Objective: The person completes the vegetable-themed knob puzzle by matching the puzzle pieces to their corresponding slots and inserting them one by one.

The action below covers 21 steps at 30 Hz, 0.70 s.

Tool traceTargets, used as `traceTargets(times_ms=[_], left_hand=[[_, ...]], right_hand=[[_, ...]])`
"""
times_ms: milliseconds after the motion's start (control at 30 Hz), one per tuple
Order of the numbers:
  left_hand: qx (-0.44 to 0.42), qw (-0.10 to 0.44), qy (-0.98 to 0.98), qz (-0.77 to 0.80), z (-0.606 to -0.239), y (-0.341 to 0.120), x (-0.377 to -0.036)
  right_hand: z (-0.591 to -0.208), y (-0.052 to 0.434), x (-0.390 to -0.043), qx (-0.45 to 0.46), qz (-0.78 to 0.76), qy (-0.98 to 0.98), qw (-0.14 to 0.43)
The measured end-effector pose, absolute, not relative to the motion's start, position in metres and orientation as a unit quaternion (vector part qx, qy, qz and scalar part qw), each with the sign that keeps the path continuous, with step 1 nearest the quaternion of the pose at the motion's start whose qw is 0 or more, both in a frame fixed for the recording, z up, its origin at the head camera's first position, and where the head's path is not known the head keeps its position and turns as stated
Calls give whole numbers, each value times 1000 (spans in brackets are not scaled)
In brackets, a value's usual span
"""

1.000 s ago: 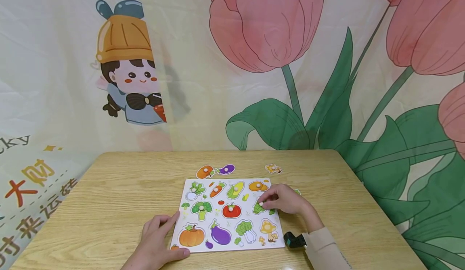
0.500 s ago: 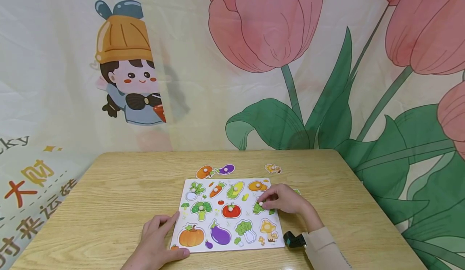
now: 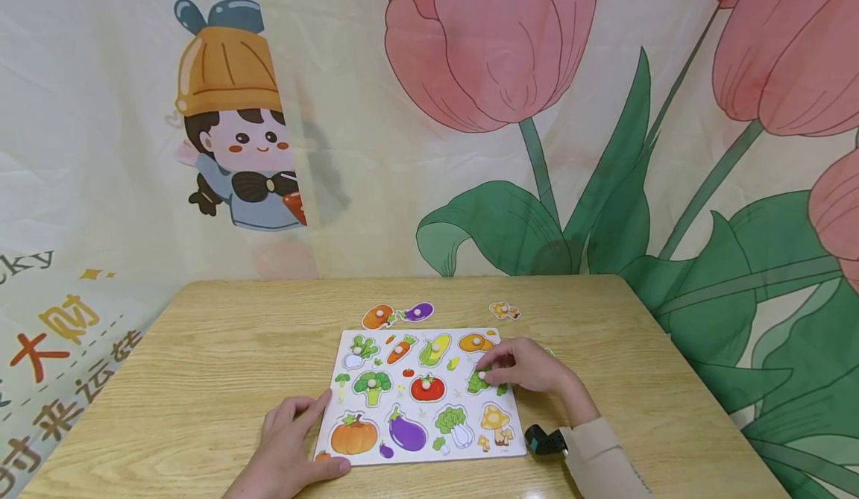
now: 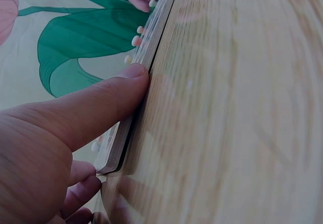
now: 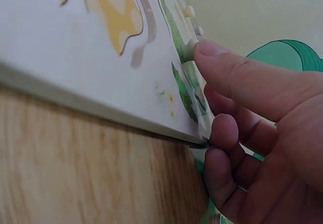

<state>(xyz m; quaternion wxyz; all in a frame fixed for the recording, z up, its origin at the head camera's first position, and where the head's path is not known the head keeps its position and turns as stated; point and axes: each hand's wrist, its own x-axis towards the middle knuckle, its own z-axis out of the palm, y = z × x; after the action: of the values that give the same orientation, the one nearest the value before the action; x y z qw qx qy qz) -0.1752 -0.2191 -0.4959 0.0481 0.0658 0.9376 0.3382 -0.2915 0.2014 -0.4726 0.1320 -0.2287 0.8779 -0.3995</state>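
A white puzzle board [image 3: 463,391] printed with vegetables lies flat near the front edge of the wooden counter [image 3: 201,365]. The right hand [image 3: 530,367] rests at the board's right edge, in its middle row. Its thumb and forefinger pinch the small pale knob of a green leafy piece [image 3: 479,383], which sits on the board at its right side; the right wrist view shows the thumb tip against the knob while the other fingers [image 5: 227,133] curl beside and under the board's edge. Whether the piece is fully seated in its slot cannot be told.

The left hand [image 3: 288,450] lies at the board's front left corner, fingers relaxed and nearly straight, holding nothing. In the left wrist view its thumb [image 4: 101,105] presses along the side of the board.

Other pieces on the board include a pumpkin [image 3: 353,436], an eggplant [image 3: 407,433], a tomato [image 3: 427,388], broccoli [image 3: 372,385] and a mushroom [image 3: 496,418]. Three loose pieces lie on the counter just behind the board: an orange one [image 3: 379,316], a purple one [image 3: 419,311] touching it, and a small yellow one [image 3: 504,310] further right. A black wrist device [image 3: 545,441] sits at the cuff of the beige sleeve [image 3: 600,458].
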Motion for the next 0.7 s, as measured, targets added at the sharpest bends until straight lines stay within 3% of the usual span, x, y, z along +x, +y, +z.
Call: traceTargets(times_ms=[700], left_hand=[[68, 43, 939, 333, -495, -219, -174]], right_hand=[[-464, 201, -290, -208, -398, 891, 68]])
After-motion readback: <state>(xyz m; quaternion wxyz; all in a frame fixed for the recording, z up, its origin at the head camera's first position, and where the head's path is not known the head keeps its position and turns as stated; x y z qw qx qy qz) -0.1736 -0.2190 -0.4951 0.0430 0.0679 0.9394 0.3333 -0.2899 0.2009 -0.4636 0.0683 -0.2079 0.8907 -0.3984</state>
